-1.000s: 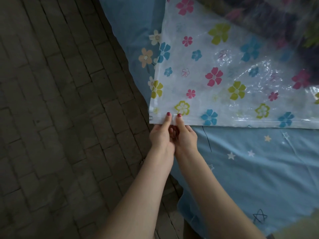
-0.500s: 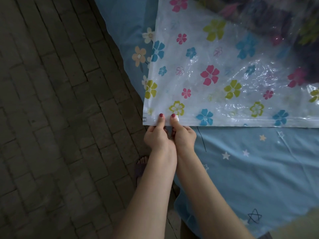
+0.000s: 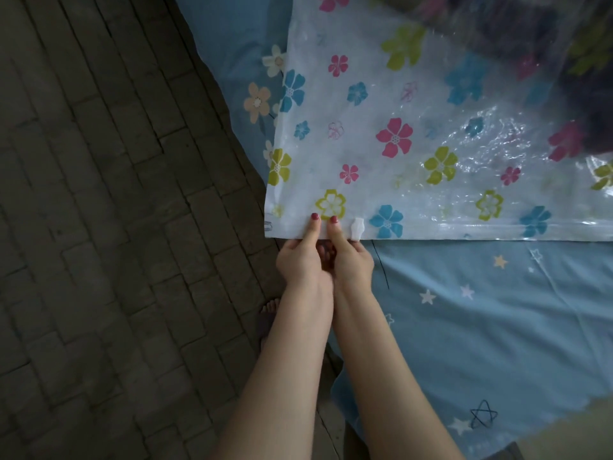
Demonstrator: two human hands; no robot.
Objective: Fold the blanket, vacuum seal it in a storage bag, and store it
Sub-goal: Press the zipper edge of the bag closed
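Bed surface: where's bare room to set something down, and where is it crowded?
Bare room: the blue sheet below the storage bag's zip edge, right of the right hand. A thin strip of sheet also shows left of the bag. Crowded: the bag's near-left corner, where the left hand, right hand and white slider sit together.

Blanket blurred inside bag — cut off top-right
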